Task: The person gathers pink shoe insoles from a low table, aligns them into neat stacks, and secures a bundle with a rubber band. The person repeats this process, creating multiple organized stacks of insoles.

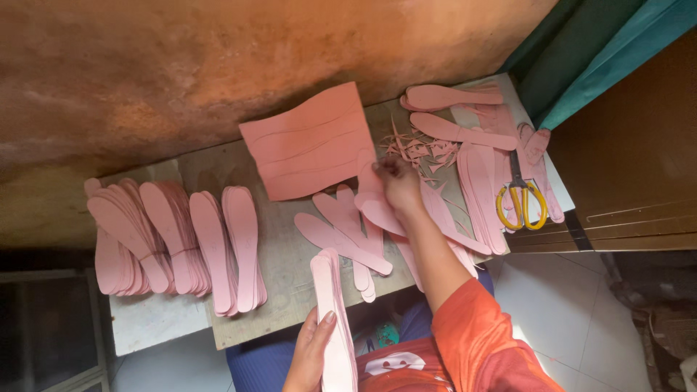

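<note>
Pink insole stack point(335, 327), cut off below, sits gripped in left hand point(311, 352); right hand point(398, 181) pinches another insole point(377, 207).

Right arm extended forward, orange sleeve pushed to elbow, right hand point(398, 181) palm-down, fingers pinched closed. Left hand point(312, 350) low near body, fingers upright, thumb wrapped in grip. Hands well apart.

Your wooden board point(283, 254) is carrying bundled pink insoles point(174, 243) at left, a pink sheet point(308, 141) farther back, loose insoles point(341, 236) near you, scraps point(421, 151) and yellow-handled scissors point(520, 199) right.
</note>
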Demonstrator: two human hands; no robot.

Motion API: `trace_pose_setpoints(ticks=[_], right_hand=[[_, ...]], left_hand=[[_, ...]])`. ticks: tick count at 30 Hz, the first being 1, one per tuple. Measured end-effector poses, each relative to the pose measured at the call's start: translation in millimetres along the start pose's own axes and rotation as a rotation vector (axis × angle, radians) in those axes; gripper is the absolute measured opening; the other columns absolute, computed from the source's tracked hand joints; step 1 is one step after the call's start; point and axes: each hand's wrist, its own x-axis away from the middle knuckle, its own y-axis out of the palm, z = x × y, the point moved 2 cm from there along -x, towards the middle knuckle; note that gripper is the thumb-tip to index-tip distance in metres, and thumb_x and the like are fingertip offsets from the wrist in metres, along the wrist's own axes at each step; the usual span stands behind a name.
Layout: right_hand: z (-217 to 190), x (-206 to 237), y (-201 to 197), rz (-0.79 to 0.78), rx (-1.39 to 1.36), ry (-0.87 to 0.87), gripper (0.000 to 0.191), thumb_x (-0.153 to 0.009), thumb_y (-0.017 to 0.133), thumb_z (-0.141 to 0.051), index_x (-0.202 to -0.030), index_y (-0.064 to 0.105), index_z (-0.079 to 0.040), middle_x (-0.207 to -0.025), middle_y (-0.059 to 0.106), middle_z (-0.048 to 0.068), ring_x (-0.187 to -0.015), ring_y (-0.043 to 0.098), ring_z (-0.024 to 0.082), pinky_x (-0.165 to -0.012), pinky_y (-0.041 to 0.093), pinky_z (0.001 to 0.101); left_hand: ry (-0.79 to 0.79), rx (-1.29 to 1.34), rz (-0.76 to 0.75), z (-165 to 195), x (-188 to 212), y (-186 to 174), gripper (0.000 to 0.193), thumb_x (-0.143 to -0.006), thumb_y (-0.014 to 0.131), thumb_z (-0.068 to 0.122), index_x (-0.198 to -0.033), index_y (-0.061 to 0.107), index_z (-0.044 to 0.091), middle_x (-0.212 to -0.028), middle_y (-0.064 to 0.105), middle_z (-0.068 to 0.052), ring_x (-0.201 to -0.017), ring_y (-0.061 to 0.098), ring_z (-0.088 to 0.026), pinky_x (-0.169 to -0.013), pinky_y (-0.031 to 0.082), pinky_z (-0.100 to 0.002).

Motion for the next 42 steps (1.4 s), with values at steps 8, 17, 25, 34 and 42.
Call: trace_pose_setpoints(ticks=[8, 17, 25, 34, 42], right_hand=[[0, -14, -54, 0.192, -0.495, 0.169, 0.012, -0.097, 0.062, -0.015, -0.105, 0.056, -0.008, -0.088, 0.065, 0.005, -0.073, 0.064, 0.015, -0.062, 0.057, 0.0311], [-9, -17, -51, 0.042, -0.307, 0.33, 0.033, -0.1, 0.062, -0.027, -0.117, 0.065, 0.001, -0.096, 0.07, 0.01, -0.078, 0.067, 0.02, -0.068, 0.055, 0.0333], [-7, -18, -57, -0.116, -0.234, 0.034, 0.022, -0.101, 0.067, -0.009, -0.122, 0.068, -0.004, -0.102, 0.069, 0.003, -0.083, 0.06, 0.012, -0.073, 0.048, 0.0266], [-34, -59, -34, -0.35, -0.428, -0.052, 0.025, -0.107, 0.062, -0.007, -0.131, 0.057, -0.005, -0.113, 0.069, 0.004, -0.083, 0.06, 0.009, -0.067, 0.048, 0.026], [-25, -77, 9, -0.29, 0.044, -0.121, 0.042, -0.103, 0.061, -0.012, -0.144, 0.053, -0.004, -0.123, 0.067, 0.003, -0.106, 0.065, 0.013, -0.089, 0.056, 0.0297]], left_hand=[[-0.042, 0.017, -0.012, 10, 10, 22, 0.051, -0.094, 0.062, 0.035, -0.137, 0.058, 0.008, -0.089, 0.065, -0.004, -0.072, 0.061, -0.011, -0.062, 0.052, -0.028], [-0.04, 0.03, 0.001, 8, 10, 18, 0.051, -0.095, 0.062, 0.034, -0.138, 0.059, 0.008, -0.096, 0.066, -0.002, -0.082, 0.06, -0.01, -0.071, 0.051, -0.026], [-0.054, 0.09, 0.035, 4, 8, 9, 0.052, -0.096, 0.062, 0.036, -0.137, 0.059, 0.005, -0.094, 0.064, -0.005, -0.08, 0.059, -0.012, -0.069, 0.049, -0.029], [-0.059, 0.076, 0.012, 0, 3, 16, 0.055, -0.095, 0.062, 0.036, -0.141, 0.057, 0.006, -0.098, 0.065, -0.008, -0.082, 0.059, -0.016, -0.069, 0.049, -0.031], [-0.103, 0.104, 0.065, 0, -7, 11, 0.058, -0.093, 0.062, 0.035, -0.143, 0.055, 0.007, -0.112, 0.069, -0.009, -0.097, 0.063, -0.016, -0.083, 0.051, -0.03]])
